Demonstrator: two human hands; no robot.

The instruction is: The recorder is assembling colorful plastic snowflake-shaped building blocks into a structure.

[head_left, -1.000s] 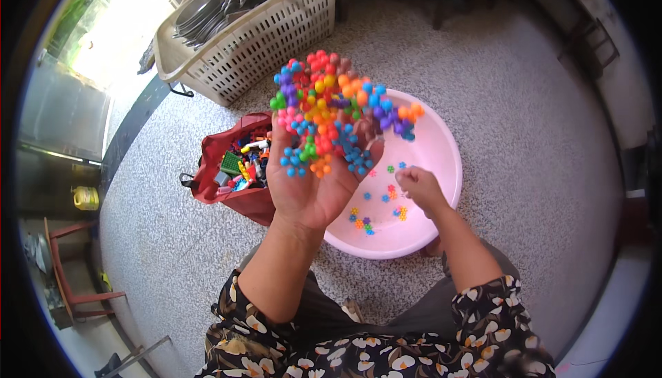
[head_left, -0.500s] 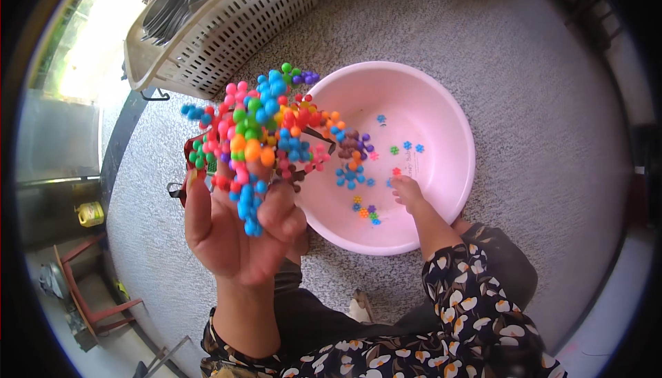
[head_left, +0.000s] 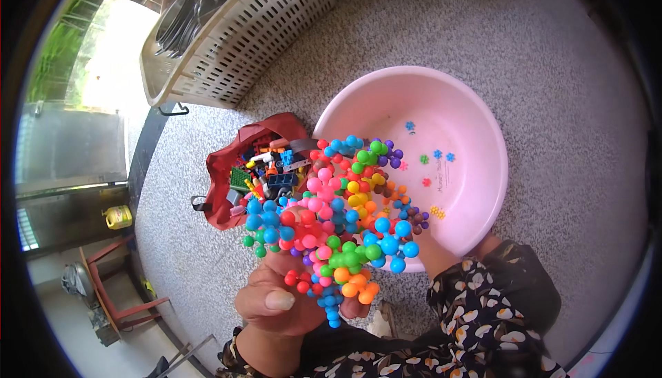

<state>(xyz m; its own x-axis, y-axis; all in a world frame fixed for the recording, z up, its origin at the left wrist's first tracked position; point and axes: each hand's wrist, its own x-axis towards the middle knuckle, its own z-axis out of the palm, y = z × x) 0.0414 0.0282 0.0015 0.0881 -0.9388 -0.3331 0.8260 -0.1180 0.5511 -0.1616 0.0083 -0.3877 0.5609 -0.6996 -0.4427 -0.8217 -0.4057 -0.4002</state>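
Note:
Raised close to the camera, my left hand (head_left: 276,302) is closed on a linked cluster of snowflake-shaped building pieces (head_left: 345,223), made of pink, blue, green, red, orange, yellow and purple knobs. Some of its fingers are hidden by the cluster. My right forearm (head_left: 433,252) reaches over the near rim of a round pink tub (head_left: 486,171); the hand itself is covered by the cluster, so its fingers do not show. Several loose flower-shaped pieces lie on the tub's floor, among them a blue one (head_left: 410,126), a green one (head_left: 425,159) and a yellow one (head_left: 438,212).
Left of the tub, an open red bag (head_left: 221,181) holds mixed building bricks and toy parts. A cream slatted basket (head_left: 258,40) with metal dishes stands at the far left. A reddish chair frame (head_left: 103,295) and a yellow jug (head_left: 118,217) are along the left side.
My left hand has brought the cluster down and to the right, turning it. It now covers my right hand and part of the tub. The red bag has come into fuller view.

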